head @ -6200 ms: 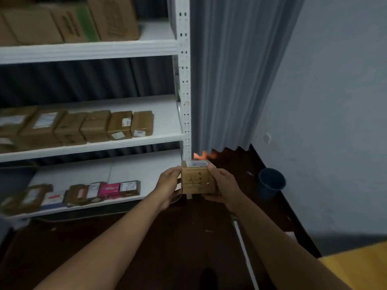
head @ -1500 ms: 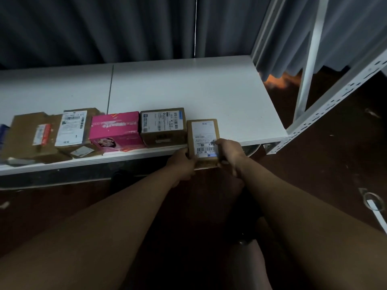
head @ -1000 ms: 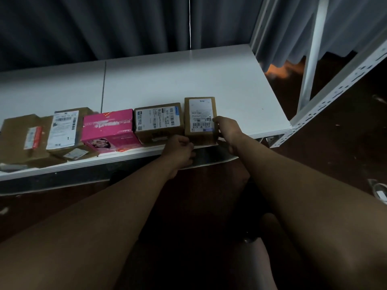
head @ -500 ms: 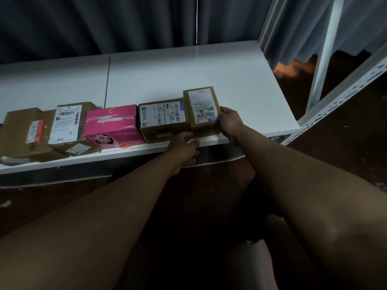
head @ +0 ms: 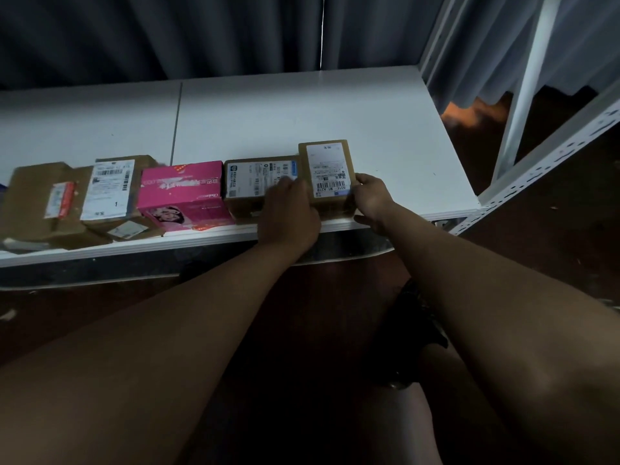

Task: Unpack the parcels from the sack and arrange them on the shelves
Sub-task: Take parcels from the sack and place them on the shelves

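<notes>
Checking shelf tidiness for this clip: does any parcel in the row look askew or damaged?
Yes. At the left end, the crumpled brown parcel and the labelled one overlap at angles, flaps loose. The pink box onward sit fairly square.

It looked like a parcel storeroom or small stockroom: a white metal shelf (head: 335, 105) on a perforated upright (head: 550, 159) carried a row of labelled cardboard parcels (head: 258, 182) with barcodes, against a grey curtain (head: 201, 31) and above a dark floor (head: 553, 229).
</notes>
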